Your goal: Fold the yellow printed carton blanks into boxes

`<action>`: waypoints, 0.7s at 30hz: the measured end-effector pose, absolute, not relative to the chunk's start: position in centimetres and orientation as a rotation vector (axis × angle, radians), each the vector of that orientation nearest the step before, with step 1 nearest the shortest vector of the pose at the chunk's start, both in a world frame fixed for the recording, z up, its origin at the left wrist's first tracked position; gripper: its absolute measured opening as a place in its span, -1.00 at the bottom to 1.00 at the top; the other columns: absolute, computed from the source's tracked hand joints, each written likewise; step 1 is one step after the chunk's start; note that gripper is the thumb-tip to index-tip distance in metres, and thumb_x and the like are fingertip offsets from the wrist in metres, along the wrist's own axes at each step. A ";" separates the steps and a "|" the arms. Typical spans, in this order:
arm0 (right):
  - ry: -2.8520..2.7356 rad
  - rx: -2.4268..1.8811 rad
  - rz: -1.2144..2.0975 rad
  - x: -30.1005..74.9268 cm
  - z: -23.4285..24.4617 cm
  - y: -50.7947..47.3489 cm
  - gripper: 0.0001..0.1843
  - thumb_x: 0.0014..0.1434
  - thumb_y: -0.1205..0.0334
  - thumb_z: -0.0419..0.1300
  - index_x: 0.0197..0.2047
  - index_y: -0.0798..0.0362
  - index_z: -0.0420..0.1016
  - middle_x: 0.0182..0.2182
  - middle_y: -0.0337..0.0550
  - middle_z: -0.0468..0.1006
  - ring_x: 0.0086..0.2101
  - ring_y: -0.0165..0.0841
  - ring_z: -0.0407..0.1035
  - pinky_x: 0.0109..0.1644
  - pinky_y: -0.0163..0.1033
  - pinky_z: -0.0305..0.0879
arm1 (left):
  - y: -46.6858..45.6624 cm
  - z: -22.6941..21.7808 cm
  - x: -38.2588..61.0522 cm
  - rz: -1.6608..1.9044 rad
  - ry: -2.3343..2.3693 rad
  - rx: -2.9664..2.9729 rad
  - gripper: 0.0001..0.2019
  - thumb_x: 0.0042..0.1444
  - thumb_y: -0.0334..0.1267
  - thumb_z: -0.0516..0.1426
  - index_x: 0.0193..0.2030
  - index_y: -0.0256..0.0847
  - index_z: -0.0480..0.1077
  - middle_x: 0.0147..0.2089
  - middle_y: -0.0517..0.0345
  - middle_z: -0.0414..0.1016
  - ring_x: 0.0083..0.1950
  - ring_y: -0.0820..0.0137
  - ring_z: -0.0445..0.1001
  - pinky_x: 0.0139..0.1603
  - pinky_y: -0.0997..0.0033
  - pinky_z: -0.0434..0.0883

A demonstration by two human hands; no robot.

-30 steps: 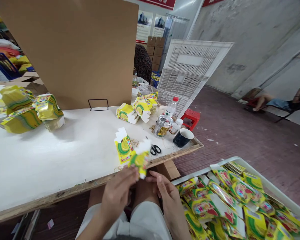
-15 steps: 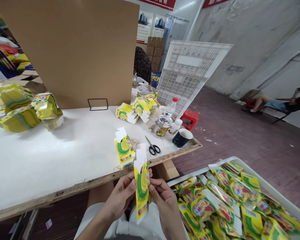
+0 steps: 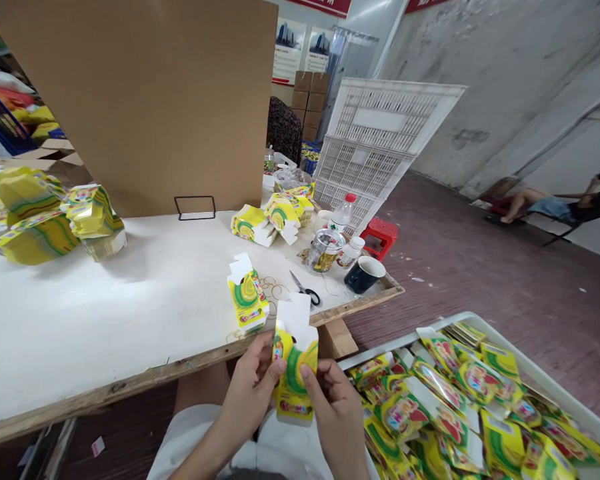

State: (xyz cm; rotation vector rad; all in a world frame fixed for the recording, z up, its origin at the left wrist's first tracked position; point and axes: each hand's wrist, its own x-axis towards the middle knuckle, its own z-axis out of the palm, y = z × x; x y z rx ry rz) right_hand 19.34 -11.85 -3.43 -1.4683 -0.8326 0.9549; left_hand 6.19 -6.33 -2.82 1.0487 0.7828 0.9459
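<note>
Over my lap, both hands grip a small yellow-and-green carton point(image 3: 296, 363) with white flaps standing up at its top. My left hand point(image 3: 253, 387) pinches its left side, thumb on the front. My right hand point(image 3: 333, 407) clasps the right side and lower edge. The carton is squared out into a box shape. Just beyond it, an upright carton of the same kind point(image 3: 247, 298) stands near the front edge of the white table point(image 3: 105, 320).
A white tray point(image 3: 545, 380) of flat yellow cartons lies at my right. On the table are scissors point(image 3: 305, 291), rubber bands, a glass jar point(image 3: 324, 251), a dark cup point(image 3: 364, 274), a bottle, carton piles at left point(image 3: 45, 213) and centre point(image 3: 273, 219), and a cardboard sheet point(image 3: 140, 100). White crates lean behind.
The carton went from a small blurred piece at the table edge, to a flat strip held edge-on, to an opened box shape between both hands, lower over my lap.
</note>
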 end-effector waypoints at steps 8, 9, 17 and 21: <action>-1.090 -1.307 0.951 21.5 -2.7 -12.1 -0.49 0.24 0.11 0.26 0.22 -0.10 0.31 0.05 0.00 0.55 -0.06 -0.21 0.52 -0.02 -0.20 0.46 | -6.2 -1.8 4.1 0.778 0.678 1.288 -0.46 0.27 -0.18 0.14 0.35 -0.05 0.11 0.05 -0.02 0.59 0.03 0.25 0.55 0.08 0.28 0.44; -1.115 -1.288 0.993 21.8 -2.6 -12.2 -0.53 0.26 0.09 0.23 0.21 -0.09 0.33 0.03 0.00 0.56 -0.07 -0.21 0.52 -0.03 -0.20 0.46 | -6.2 -1.6 3.9 0.751 0.651 1.294 -0.50 0.27 -0.18 0.14 0.32 -0.05 0.17 0.05 -0.01 0.59 0.04 0.27 0.53 0.11 0.29 0.41; -1.298 -1.373 0.991 23.0 -1.5 -12.5 -0.72 0.34 0.00 0.11 -0.26 0.01 0.47 -0.49 -0.26 0.43 -0.49 -0.41 0.30 -0.46 -0.39 0.23 | -6.1 -1.5 3.9 0.591 0.602 1.040 -0.51 -0.04 -0.26 0.39 0.02 -0.20 0.37 -0.25 0.14 0.58 -0.36 0.46 0.46 -0.36 0.54 0.34; -1.307 -1.333 0.815 22.6 -1.4 -12.2 -0.72 0.33 0.07 0.15 -0.37 0.02 0.48 -0.46 -0.22 0.43 -0.42 -0.38 0.36 -0.36 -0.37 0.31 | -6.4 -1.6 4.1 0.621 0.600 1.138 -0.58 0.07 -0.26 0.32 0.06 -0.16 0.35 -0.21 0.12 0.56 -0.24 0.39 0.50 -0.24 0.48 0.36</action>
